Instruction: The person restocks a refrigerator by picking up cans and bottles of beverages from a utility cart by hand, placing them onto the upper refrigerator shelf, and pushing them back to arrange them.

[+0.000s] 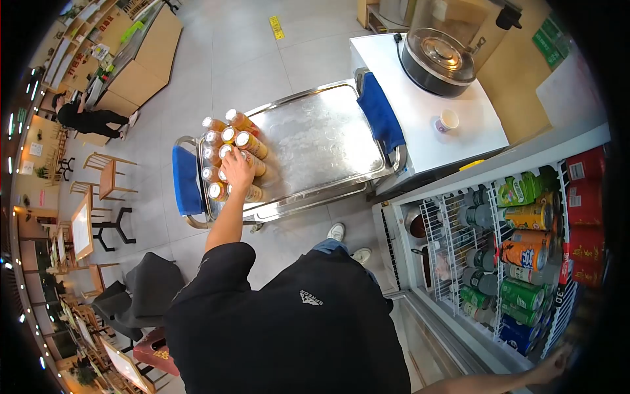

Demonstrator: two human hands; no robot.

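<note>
My left hand (237, 169) reaches over a group of orange-yellow bottles (252, 144) with white caps at the left end of a metal cart (315, 131). Its fingers are bent around the top of one bottle near the middle of the group. The bottles stand close together in rows. At the lower right, my right hand (554, 366) is at the dark edge of the view, beside an open fridge (453, 315); its fingers are partly hidden there. Cans and bottles (523, 251) fill the fridge's white wire shelves.
Blue cloths (382, 115) cover the cart's end handles. A white counter (426, 141) holds a paper cup (447, 121) and a clear dispenser (438, 56). A person in black (85, 118) stands at a far counter. Chairs (111, 176) are at left.
</note>
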